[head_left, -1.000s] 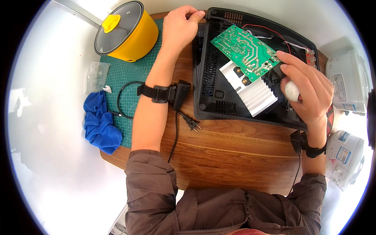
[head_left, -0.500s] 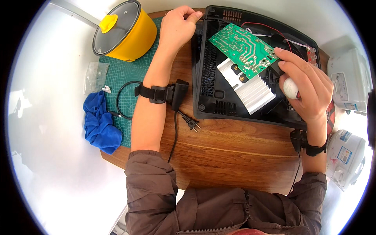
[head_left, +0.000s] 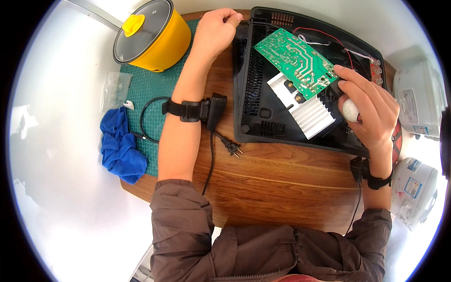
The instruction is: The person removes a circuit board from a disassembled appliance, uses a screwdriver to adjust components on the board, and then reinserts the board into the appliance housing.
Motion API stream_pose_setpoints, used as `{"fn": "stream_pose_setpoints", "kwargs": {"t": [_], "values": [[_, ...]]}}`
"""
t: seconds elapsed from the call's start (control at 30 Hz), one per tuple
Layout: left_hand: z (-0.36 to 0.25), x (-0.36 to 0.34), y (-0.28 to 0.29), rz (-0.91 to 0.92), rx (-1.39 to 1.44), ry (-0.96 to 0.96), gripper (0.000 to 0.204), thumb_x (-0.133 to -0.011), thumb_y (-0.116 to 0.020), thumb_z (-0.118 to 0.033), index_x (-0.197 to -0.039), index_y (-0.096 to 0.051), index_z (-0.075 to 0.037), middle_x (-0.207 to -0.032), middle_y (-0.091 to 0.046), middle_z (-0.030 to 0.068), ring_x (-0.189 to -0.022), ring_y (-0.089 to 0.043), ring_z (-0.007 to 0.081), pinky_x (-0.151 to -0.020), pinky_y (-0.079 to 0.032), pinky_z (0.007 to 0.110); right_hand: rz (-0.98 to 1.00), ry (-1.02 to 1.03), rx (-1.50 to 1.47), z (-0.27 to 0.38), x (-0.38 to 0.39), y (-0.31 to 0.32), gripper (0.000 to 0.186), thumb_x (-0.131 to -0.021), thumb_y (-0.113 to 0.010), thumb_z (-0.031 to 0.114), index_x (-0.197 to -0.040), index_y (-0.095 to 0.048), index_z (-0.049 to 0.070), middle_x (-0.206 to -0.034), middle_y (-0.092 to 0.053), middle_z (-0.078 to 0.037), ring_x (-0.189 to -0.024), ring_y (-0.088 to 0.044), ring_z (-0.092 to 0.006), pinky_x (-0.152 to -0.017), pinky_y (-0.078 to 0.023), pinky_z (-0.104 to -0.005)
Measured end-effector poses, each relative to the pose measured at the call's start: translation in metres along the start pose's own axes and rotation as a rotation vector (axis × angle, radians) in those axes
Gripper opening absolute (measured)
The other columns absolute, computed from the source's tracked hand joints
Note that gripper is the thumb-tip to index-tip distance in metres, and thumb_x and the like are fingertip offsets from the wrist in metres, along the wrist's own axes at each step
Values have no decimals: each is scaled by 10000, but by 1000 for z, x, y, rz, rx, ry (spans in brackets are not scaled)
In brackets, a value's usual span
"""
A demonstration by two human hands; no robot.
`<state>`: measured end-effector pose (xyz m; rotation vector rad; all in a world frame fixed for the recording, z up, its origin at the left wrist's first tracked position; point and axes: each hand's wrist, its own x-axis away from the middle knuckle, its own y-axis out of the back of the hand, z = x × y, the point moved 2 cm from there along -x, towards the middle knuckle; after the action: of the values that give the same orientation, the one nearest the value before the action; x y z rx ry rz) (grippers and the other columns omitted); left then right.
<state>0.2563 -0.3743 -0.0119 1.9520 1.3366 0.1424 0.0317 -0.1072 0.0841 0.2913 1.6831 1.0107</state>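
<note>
Head view is showing the green circuit board (head_left: 296,61) sitting a little lower and flatter over the black appliance housing (head_left: 253,113) than half a second earlier, with the right hand (head_left: 369,113) drawn closer to the board's 4 o'clock corner; judging by that, the board is being eased about on its wires rather than lifted clear. The right hand is curling around a small white rounded object (head_left: 350,109), fingers closed on it, with the fingertips touching the board's edge just above the finned aluminium heat sink (head_left: 307,108). The left hand (head_left: 216,28) is clenching at the housing's 10 o'clock corner, pinching its rim. Red and white wires (head_left: 329,40) are running from the board toward 2 o'clock. Outward, at 9 o'clock from the housing, a black power plug (head_left: 232,148) is lying on the wooden table (head_left: 282,188), and a yellow pot with a glass lid (head_left: 150,35) is standing on a green cutting mat (head_left: 141,89) beside a blue cloth (head_left: 120,148).
</note>
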Motion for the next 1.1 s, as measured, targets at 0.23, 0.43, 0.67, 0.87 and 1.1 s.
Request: {"fn": "stream_pose_setpoints", "kwargs": {"t": [0.23, 0.43, 0.67, 0.87, 1.1], "values": [[-6, 0, 12, 126, 97, 105, 297, -1055, -556, -213, -1137, -765, -17, -897, -743, 62, -868, -682, 158, -797, -550, 322, 29, -47, -16, -1, 7, -1, 281, -663, -764, -41, -930, -702, 19, -1084, -778, -71, -755, -727, -210, -624, -572, -300], [-19, 4, 23, 28, -88, -66, 260, -998, -548, -116, -1139, -750, -32, -1012, -771, 172, -949, -746, 322, -888, -572, 407, 58, -55, -16, 2, 12, -2, 335, -623, -744, -56, -946, -709, 24, -1100, -770, -66, -785, -741, -218, -627, -577, -299], [-54, 10, 32, 97, -87, -175, 281, -966, -528, -14, -1164, -722, 31, -1162, -727, 243, -1114, -690, 393, -994, -533, 421, 108, -72, 8, 11, 14, -1, 318, -651, -743, -47, -960, -721, 26, -1101, -755, -67, -801, -748, -216, -625, -577, -300], [-72, 13, 30, 135, -97, -210, 280, -937, -546, 0, -1144, -733, 25, -1152, -728, 248, -1084, -702, 412, -951, -550, 434, 90, -62, -10, 19, 12, 1, 262, -698, -766, -21, -953, -728, 26, -1101, -753, -79, -801, -746, -205, -616, -576, -301], [-57, 15, 19, -9, -335, -366, 267, -974, -537, -83, -1117, -762, -64, -1037, -772, 169, -940, -740, 367, -886, -582, 452, 61, -89, -20, 20, 19, -2, 259, -691, -783, -9, -943, -729, 24, -1107, -752, -84, -780, -737, -193, -605, -573, -293]]}}
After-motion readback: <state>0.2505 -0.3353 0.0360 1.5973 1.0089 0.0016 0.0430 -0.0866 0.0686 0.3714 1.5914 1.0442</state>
